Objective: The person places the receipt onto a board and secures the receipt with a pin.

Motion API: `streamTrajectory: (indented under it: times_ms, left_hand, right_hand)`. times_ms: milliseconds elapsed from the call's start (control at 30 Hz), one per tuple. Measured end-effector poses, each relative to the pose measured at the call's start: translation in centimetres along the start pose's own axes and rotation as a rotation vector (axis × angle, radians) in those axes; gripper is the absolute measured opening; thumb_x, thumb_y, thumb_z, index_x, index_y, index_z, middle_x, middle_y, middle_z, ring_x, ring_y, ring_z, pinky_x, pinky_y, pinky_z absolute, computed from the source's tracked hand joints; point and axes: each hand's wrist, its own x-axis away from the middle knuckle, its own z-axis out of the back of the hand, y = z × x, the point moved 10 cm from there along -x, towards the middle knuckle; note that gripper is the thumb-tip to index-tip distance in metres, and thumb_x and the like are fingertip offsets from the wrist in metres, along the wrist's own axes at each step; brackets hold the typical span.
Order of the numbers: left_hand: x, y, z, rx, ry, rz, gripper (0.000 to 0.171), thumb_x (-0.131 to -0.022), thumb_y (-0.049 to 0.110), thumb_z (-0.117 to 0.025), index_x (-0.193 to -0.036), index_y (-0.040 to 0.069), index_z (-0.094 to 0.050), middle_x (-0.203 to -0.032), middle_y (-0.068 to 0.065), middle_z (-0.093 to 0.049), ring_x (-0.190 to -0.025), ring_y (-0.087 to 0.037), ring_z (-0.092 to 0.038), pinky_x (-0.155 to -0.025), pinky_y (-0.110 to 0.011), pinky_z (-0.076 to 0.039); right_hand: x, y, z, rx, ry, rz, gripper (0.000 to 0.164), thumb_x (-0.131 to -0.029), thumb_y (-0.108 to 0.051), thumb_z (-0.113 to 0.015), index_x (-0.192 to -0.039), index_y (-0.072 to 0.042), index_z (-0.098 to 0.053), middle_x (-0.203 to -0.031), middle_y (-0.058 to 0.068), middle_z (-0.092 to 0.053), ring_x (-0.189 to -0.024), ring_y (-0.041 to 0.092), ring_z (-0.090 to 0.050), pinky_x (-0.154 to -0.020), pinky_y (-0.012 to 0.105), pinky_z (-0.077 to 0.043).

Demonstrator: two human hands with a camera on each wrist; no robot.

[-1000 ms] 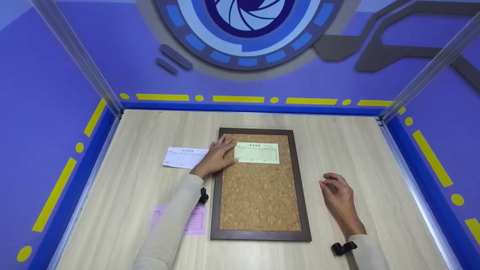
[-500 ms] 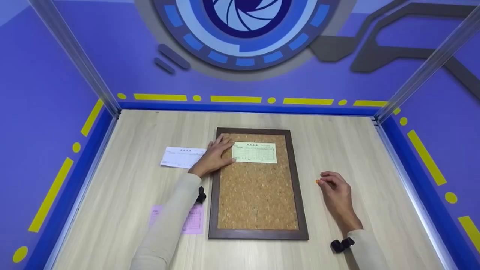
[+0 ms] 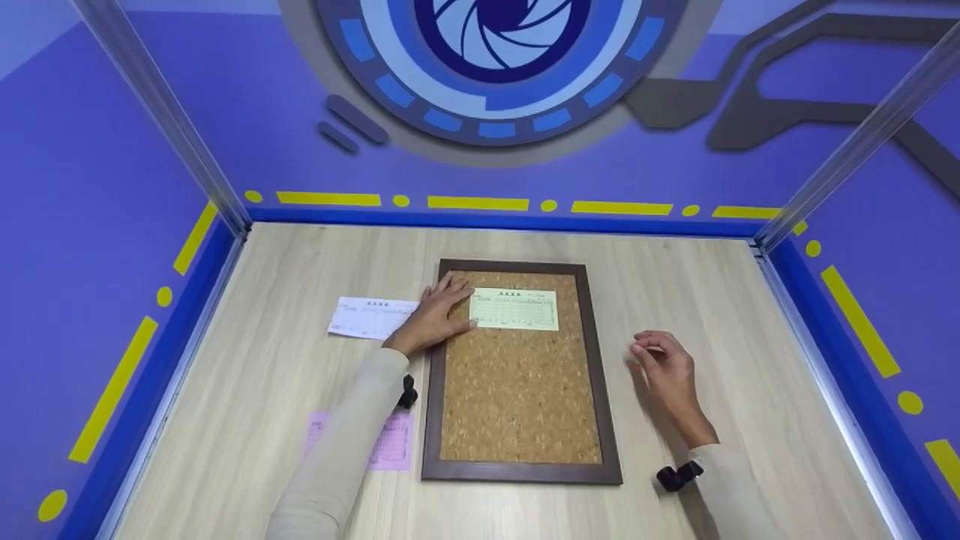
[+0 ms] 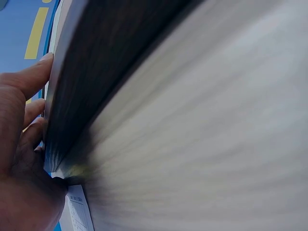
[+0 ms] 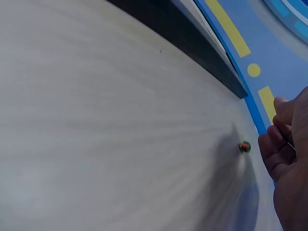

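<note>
A framed cork board lies flat on the table. Near its top, a pale green printed slip rests on the cork. My left hand lies spread across the board's left edge, fingertips and thumb at the slip's left side. To the right of the board is my right hand, just above the table, thumb and index fingertips close together. Whether anything sits between them is hidden. Below the fingertips shows a small orange item. In the right wrist view, small blurred orange and green items appear apart from the fingers.
A white printed slip lies left of the board, partly under the left hand. A pink slip is partly covered by the left forearm. The wooden table is bounded by blue panels at back and sides.
My right hand has risen slightly and shifted left, so its fingertips now stand apart from the orange item. The left hand, board and slips hold their places; the head view has shifted slightly.
</note>
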Motion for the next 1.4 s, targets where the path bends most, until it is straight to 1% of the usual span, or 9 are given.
streamTrajectory:
  times_ms: [200, 367, 500, 567, 733, 800, 900, 1100, 1400]
  left_hand:
    - [0.1, 0.2, 0.0, 0.020, 0.011, 0.004, 0.079, -0.100, 0.033, -0.078, -0.166, 0.002, -0.047, -0.177, -0.019, -0.033, -0.169, -0.042, -0.010, -0.132, -0.070, -0.005]
    - [0.1, 0.3, 0.2, 0.006, 0.018, 0.008, 0.077, -0.100, 0.032, -0.079, -0.165, 0.002, -0.048, -0.177, -0.018, -0.035, -0.170, -0.041, -0.011, -0.132, -0.070, -0.006]
    - [0.1, 0.1, 0.4, 0.014, 0.025, 0.019, 0.077, -0.100, 0.032, -0.080, -0.164, 0.003, -0.049, -0.176, -0.018, -0.037, -0.170, -0.040, -0.011, -0.132, -0.071, -0.007]
    - [0.0, -0.1, 0.3, 0.015, 0.025, 0.028, 0.077, -0.100, 0.033, -0.080, -0.164, 0.004, -0.049, -0.176, -0.017, -0.037, -0.170, -0.039, -0.011, -0.132, -0.070, -0.007]
    - [-0.1, -0.3, 0.2, 0.001, 0.017, 0.038, 0.078, -0.100, 0.035, -0.079, -0.165, 0.005, -0.048, -0.177, -0.015, -0.037, -0.170, -0.036, -0.010, -0.134, -0.067, -0.006]
    - [-0.1, -0.3, 0.1, 0.000, 0.015, 0.038, 0.078, -0.100, 0.035, -0.079, -0.165, 0.005, -0.048, -0.177, -0.015, -0.037, -0.171, -0.035, -0.010, -0.134, -0.066, -0.006]
    - [-0.1, -0.3, 0.0, -0.009, 0.011, 0.037, 0.077, -0.101, 0.035, -0.077, -0.166, 0.006, -0.048, -0.177, -0.014, -0.036, -0.171, -0.035, -0.009, -0.134, -0.065, -0.005]
    - [0.1, -0.3, 0.1, -0.024, 0.017, 0.029, 0.075, -0.102, 0.035, -0.074, -0.165, 0.005, -0.048, -0.177, -0.016, -0.037, -0.170, -0.036, -0.011, -0.134, -0.066, -0.007]
    - [0.1, -0.2, 0.1, -0.019, 0.030, 0.025, 0.074, -0.102, 0.033, -0.073, -0.165, 0.004, -0.048, -0.176, -0.016, -0.038, -0.170, -0.038, -0.013, -0.134, -0.065, -0.008]
  right_hand:
    - [-0.4, -3.3, -2.0, 0.002, -0.059, 0.044, 0.005, -0.096, 0.018, -0.072, -0.096, 0.019, -0.067, -0.108, 0.037, -0.068, -0.095, 0.019, -0.070, -0.084, 0.012, -0.056]
    - [-1.3, -4.8, -2.9, 0.006, -0.076, 0.045, 0.005, -0.097, 0.016, -0.072, -0.097, 0.018, -0.067, -0.109, 0.033, -0.070, -0.098, 0.016, -0.069, -0.084, 0.012, -0.055]
    - [-1.9, -5.0, -3.5, 0.037, -0.100, 0.003, 0.007, -0.100, 0.012, -0.071, -0.102, 0.017, -0.066, -0.114, 0.029, -0.072, -0.104, 0.016, -0.069, -0.085, 0.015, -0.054]
    - [-2.2, -4.1, -3.7, 0.042, -0.123, -0.011, 0.010, -0.103, 0.006, -0.072, -0.105, 0.015, -0.068, -0.116, 0.024, -0.073, -0.106, 0.019, -0.069, -0.086, 0.015, -0.054]
    - [-3.1, -2.0, -4.4, 0.044, -0.146, -0.007, 0.010, -0.103, 0.002, -0.073, -0.107, 0.010, -0.070, -0.117, 0.017, -0.074, -0.107, 0.014, -0.068, -0.086, 0.013, -0.054]
    - [-3.2, -2.4, -4.8, 0.060, -0.141, -0.004, 0.006, -0.103, 0.006, -0.072, -0.107, 0.010, -0.069, -0.116, 0.019, -0.074, -0.106, 0.012, -0.067, -0.085, 0.011, -0.052]
    - [-3.2, -3.7, -5.2, 0.066, -0.135, 0.001, 0.004, -0.102, 0.010, -0.069, -0.107, 0.011, -0.069, -0.115, 0.023, -0.073, -0.105, 0.019, -0.067, -0.084, 0.012, -0.052]
    - [-3.5, -6.7, -6.3, 0.054, -0.175, 0.023, 0.005, -0.103, 0.008, -0.069, -0.106, 0.013, -0.067, -0.114, 0.029, -0.071, -0.105, 0.025, -0.067, -0.085, 0.014, -0.053]
    - [-4.9, -7.2, -7.7, 0.025, -0.201, 0.058, 0.005, -0.102, 0.012, -0.067, -0.104, 0.016, -0.065, -0.113, 0.032, -0.070, -0.102, 0.029, -0.066, -0.083, 0.013, -0.053]
